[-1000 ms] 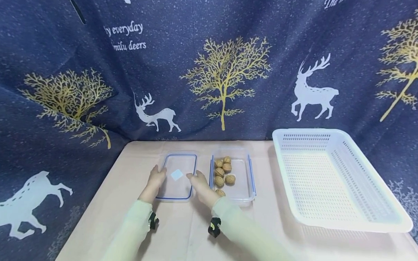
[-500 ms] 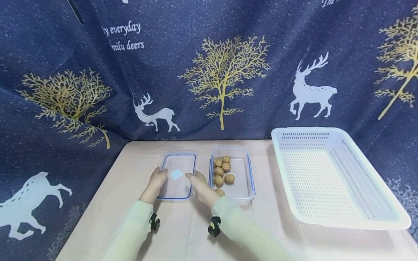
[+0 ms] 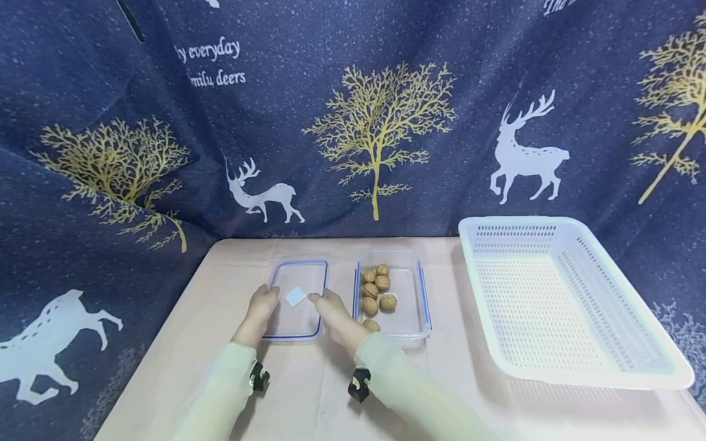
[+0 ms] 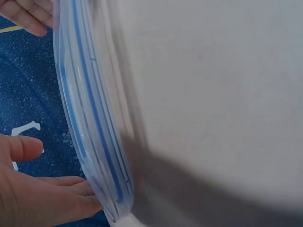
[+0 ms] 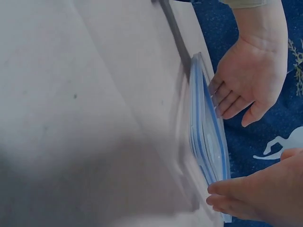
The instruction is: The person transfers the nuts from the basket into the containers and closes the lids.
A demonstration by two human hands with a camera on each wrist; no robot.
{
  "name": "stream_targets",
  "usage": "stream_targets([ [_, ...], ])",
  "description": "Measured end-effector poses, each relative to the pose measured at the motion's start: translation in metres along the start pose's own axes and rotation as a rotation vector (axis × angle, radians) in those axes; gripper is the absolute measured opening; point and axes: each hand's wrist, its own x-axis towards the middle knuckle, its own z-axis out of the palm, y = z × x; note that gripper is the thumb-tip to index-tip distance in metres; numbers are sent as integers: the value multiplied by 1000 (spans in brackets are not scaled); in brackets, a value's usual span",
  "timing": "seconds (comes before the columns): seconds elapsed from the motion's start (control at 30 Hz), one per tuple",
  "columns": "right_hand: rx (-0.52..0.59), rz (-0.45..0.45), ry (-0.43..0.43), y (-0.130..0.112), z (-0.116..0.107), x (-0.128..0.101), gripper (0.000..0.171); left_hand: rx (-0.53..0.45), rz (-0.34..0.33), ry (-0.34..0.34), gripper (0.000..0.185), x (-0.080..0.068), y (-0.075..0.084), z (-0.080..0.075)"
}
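Observation:
A clear plastic lid [image 3: 296,319] with a blue seal and a small pale square at its middle lies flat on the table in the head view. My left hand [image 3: 261,310] touches its left edge, the fingers fairly straight and the thumb raised. Against the right edge rests my right hand [image 3: 337,316], also with extended fingers. The left wrist view shows left fingertips meeting the rim of the lid [image 4: 92,104], with the thumb apart from it. Right fingertips meet the lid [image 5: 208,123] in the right wrist view.
To the right of the lid stands a clear container [image 3: 425,297] with blue side strips, holding several walnuts [image 3: 370,290] along its left side. A large white perforated basket [image 3: 490,309] sits farther right. Dark blue cloth [image 3: 342,200] hangs behind the table.
The lid has shifted slightly to the left, and both hands have moved with it. The container of walnuts and the basket keep their places.

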Motion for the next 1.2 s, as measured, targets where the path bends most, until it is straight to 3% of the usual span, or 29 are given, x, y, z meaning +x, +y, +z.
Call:
stream_targets([
  [0.3, -35, -44, 6, -12, -3, -3, 70, -73, 73, -6, 64, -9, 11, -3],
  [0.5, -28, -70, 12, -29, -12, -2, 68, -81, 123, 50, 63, -16, 28, 0],
  [0.67, -31, -95, 11, -42, -23, -4, 67, -160, 202, 87, 62, -20, 42, 6],
  [0.93, -33, -120, 23, -59, -43, -10, 66, -252, 279, 76, 55, -30, 66, 17],
  [1.2, -15, -114, 71, -71, -67, -15, 65, -278, 292, 31, 59, -39, 83, 33],
])
